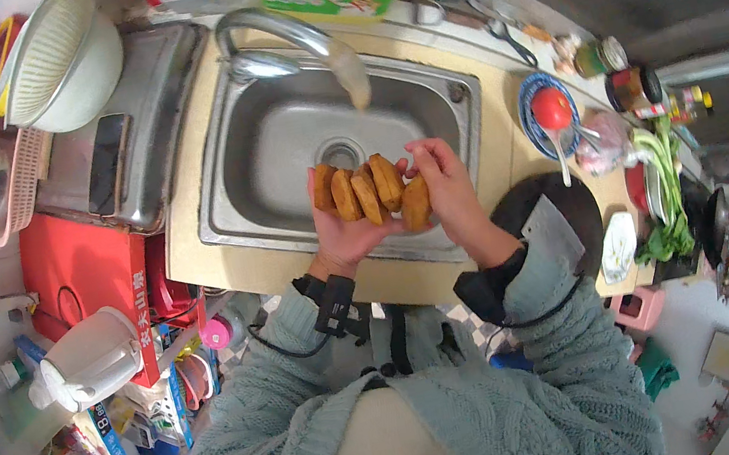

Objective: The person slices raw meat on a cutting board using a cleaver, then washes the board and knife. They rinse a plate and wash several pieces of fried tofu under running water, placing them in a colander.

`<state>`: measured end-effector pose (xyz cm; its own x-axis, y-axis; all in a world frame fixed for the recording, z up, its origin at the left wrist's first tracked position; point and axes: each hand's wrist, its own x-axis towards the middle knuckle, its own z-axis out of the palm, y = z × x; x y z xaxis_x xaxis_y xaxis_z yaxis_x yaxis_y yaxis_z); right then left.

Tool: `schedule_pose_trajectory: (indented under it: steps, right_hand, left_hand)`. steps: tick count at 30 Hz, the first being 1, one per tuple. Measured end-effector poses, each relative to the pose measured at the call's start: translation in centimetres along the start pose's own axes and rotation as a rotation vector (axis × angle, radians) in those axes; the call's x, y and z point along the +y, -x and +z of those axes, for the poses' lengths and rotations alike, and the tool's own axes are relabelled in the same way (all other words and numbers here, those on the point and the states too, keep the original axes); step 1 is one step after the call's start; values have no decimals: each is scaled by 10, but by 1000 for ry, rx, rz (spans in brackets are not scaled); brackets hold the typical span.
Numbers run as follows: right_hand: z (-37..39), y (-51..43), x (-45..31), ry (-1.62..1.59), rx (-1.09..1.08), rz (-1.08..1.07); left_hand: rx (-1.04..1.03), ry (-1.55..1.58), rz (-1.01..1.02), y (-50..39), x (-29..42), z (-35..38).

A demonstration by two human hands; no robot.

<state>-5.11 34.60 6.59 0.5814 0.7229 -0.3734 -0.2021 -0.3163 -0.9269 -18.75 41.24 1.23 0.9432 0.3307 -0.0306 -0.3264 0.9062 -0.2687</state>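
Several brown slabs of food, which look like dried tofu, stand on edge in a row over the front part of the stainless steel sink. My left hand supports the row from below, palm up. At the right end, one slab leans apart from the others, and my right hand has its fingers around it. Some fingertips are hidden behind the slabs. Beyond my hands, a chrome faucet arches over the basin, with a pale sleeve hanging from its spout.
To the right are a blue-patterned bowl with a tomato and spoon, a cleaver on a round dark board, and leafy greens. At left, a phone lies on a metal surface near a white kettle.
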Motion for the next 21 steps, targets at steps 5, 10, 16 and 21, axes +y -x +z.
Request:
schedule_pose_trajectory:
  steps: [5, 10, 16, 21]
  right_hand:
    - [30, -24, 18, 153, 25, -198]
    - [5, -112, -16, 1, -386, 137]
    - [74, -227, -23, -249, -930, 351]
    - [98, -232, -34, -102, -915, 279]
  left_hand:
    - [-42, 152, 34, -2, 29, -3]
    - [64, 129, 105, 9, 60, -10]
    - [70, 153, 189, -12, 85, -15]
    - [104, 135, 255, -29, 104, -23]
